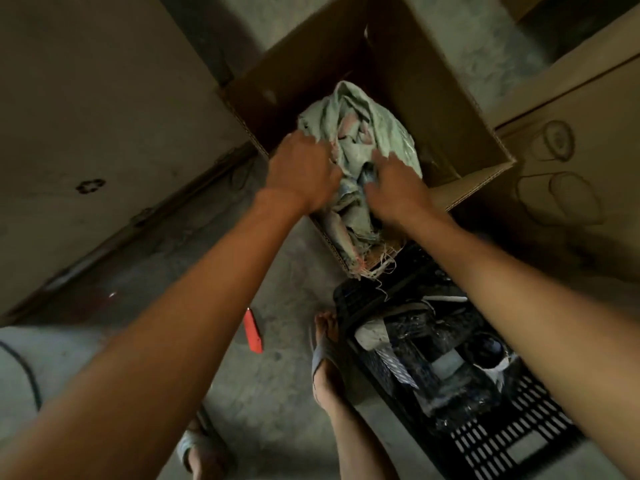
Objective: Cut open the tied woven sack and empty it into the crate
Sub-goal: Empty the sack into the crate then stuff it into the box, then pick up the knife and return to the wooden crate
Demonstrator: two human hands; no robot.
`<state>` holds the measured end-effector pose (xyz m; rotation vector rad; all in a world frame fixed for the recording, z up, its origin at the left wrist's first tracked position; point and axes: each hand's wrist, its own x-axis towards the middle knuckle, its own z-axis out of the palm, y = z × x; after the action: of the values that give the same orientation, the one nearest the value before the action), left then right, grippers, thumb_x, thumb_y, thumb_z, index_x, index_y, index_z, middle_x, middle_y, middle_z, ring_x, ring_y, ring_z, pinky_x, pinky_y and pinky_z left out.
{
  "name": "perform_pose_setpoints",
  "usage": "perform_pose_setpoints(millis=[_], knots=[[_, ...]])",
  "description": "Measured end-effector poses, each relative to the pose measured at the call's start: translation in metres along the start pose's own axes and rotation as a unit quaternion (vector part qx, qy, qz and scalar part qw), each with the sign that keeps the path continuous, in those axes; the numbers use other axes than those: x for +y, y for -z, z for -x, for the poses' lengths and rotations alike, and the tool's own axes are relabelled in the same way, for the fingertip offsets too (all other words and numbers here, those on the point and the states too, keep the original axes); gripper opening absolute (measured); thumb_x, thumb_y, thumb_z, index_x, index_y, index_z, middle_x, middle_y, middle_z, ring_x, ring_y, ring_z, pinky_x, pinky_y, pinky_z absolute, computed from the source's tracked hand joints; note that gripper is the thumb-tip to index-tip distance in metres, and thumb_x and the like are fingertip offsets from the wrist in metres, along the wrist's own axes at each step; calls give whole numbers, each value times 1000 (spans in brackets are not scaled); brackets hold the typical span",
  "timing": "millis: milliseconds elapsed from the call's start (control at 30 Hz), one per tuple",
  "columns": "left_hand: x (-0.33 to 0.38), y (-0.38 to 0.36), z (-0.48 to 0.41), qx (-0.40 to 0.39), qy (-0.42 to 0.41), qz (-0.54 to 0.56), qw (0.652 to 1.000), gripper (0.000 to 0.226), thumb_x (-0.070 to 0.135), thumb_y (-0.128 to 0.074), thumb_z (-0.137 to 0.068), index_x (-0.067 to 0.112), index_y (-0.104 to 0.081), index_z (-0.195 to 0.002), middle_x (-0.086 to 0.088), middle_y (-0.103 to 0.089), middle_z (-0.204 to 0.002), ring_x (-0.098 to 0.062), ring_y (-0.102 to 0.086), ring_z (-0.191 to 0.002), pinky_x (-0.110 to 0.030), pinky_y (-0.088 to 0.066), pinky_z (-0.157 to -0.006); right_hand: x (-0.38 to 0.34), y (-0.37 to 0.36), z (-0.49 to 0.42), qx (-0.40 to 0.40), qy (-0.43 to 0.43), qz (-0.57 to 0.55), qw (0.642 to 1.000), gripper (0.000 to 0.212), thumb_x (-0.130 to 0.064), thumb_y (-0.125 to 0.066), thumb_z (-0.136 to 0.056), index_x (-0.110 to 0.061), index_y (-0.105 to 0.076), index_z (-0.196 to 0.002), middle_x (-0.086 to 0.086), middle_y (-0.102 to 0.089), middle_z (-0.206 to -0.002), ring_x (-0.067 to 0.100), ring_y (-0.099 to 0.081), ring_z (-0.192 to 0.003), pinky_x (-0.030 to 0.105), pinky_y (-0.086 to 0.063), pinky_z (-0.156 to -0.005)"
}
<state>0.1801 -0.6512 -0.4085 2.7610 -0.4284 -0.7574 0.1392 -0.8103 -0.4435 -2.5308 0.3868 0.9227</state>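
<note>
**Sack limp in the carton, crate already loaded**

Both my hands are down on the woven sack, which lies crumpled in the open cardboard box just ahead of my knuckles. My left hand bunches the cloth with curled fingers; my right hand presses its fingers together into the folds. The black crate, back beside my right forearm, holds dark wrapped goods, so I judge the emptying done. The orange cutter lies on the floor beneath my left forearm. Next: let go, withdraw.
</note>
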Motion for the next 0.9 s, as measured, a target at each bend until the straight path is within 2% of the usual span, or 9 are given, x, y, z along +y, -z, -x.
perform_pose_setpoints(millis=[100,233,300,400,467,600,667,800,900], knots=[[-24,23,74,86,-17,124,988,45,28,-55,-89,4,-61,-126,-20,-64,-124,-37,-53,-123,-42,-41,-104,-38,-6,76,88,52,-73,992,64,-33,-51,-96,-14,-34,-154,17,-20,-165,37,-27,-148,49,-31,-118],[-75,6,181,42,124,155,979,56,33,-54,-81,3,-61,-128,-24,-64,-124,-41,-55,-119,-41,-44,-99,-85,-42,175,117,118,-72,983,61,-32,-53,-88,-13,-46,-146,15,-34,-159,34,-34,-145,47,-36,-113],[-104,-17,229,-6,192,163,968,57,34,-55,-82,4,-61,-130,-25,-65,-123,-41,-54,-121,-41,-43,-101,-102,-76,213,98,126,-31,987,61,-35,-53,-85,-14,-51,-142,15,-45,-152,34,-45,-137,45,-42,-105],[-149,-61,292,-49,250,163,953,50,24,-67,-88,4,-58,-134,-23,-62,-131,-40,-50,-129,-40,-40,-105,-113,-145,246,16,124,24,992,59,-37,-54,-80,-12,-58,-133,16,-64,-128,37,-60,-117,46,-51,-93],[-179,-100,326,-85,278,157,944,55,23,-67,-90,5,-53,-140,-22,-59,-136,-38,-47,-132,-41,-40,-106,-109,-200,253,-18,110,67,992,51,-36,-60,-80,-11,-63,-124,17,-70,-116,38,-65,-108,46,-52,-92],[-244,-200,364,-136,314,148,928,65,32,-61,-94,12,-38,-151,-13,-43,-154,-31,-36,-144,-41,-38,-113,-99,-311,231,-107,18,119,987,43,-39,-59,-92,-16,-56,-128,9,-64,-129,30,-57,-125,39,-45,-101],[-276,-255,374,-140,325,145,924,72,35,-60,-94,14,-29,-156,-13,-28,-164,-30,-24,-151,-41,-30,-119,-93,-371,206,-127,4,103,986,46,-38,-60,-92,-14,-55,-131,12,-65,-129,30,-59,-124,39,-47,-100],[-327,-361,380,-110,354,148,917,87,35,-60,-94,17,-7,-162,-14,2,-169,-30,0,-157,-42,-18,-125,-92,-473,151,-56,-35,39,997,66,-50,-71,-83,-14,-51,-135,16,-62,-128,35,-60,-117,40,-51,-88],[-355,-423,371,-64,347,146,924,91,39,-56,-95,19,1,-162,-12,12,-169,-28,8,-157,-43,-13,-126,-98,-527,115,35,-50,17,998,84,-59,-70,-80,-8,-43,-140,20,-50,-138,37,-51,-126,46,-51,-91]])
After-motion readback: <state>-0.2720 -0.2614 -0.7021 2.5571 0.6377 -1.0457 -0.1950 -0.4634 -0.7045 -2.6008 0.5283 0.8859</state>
